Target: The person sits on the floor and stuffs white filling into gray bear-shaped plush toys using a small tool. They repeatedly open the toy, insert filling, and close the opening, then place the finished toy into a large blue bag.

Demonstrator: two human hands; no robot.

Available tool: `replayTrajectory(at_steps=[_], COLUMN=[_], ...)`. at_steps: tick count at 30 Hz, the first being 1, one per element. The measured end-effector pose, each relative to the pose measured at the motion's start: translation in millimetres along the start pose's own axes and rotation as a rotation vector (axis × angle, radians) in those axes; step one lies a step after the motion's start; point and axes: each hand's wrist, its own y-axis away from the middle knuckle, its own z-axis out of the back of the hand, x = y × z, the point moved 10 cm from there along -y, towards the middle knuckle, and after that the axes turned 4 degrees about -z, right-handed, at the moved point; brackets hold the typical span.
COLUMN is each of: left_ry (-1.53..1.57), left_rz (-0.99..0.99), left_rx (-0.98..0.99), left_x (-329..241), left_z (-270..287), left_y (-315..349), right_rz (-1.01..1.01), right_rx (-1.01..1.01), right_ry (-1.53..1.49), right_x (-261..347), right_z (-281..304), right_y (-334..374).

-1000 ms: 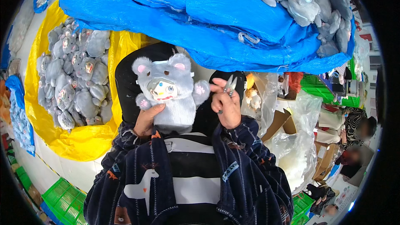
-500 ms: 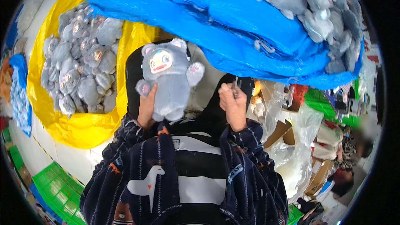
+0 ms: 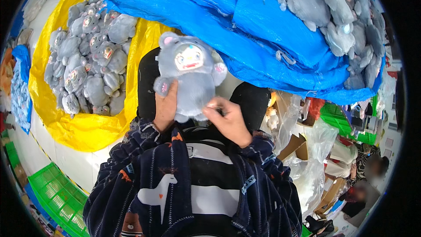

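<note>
A grey plush toy (image 3: 195, 90) with round ears, a pale printed face and pink paw pads is held face up above my lap. My left hand (image 3: 165, 107) grips its lower left side, the thumb lying on the front and the fingers hidden behind. Low on the toy's right, my right hand (image 3: 230, 120) is closed with its fingertips against or close to the fur by a foot. A slim metal tool showed in this hand a moment ago; now the fingers mostly hide it, and its kind is unclear.
To the left, a yellow sack (image 3: 76, 134) holds several similar plush toys (image 3: 94, 90). A large blue sheet (image 3: 245, 39) spans the far side, with flat grey plush pieces (image 3: 309, 6) heaped on it. Green crates (image 3: 55, 197), clear plastic bags (image 3: 307, 180) and cardboard (image 3: 294, 147) lie around.
My right hand has moved left from above my knee to the toy's lower edge. The toy has shifted slightly right and turned a little in my left hand.
</note>
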Motion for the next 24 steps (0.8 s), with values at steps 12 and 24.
replayTrajectory(at_steps=[12,24], left_ry=[0.246,0.758], left_rz=[0.113,-0.442], left_rx=[0.060,0.092], left_x=[-5,-154], left_z=[-23,109], left_y=[7,-36], right_rz=[-0.202,0.495], right_rx=[-0.067,-0.269], right_ry=[-0.101,0.626], right_x=[-23,147], right_z=[6,95], right_y=[-1,-44])
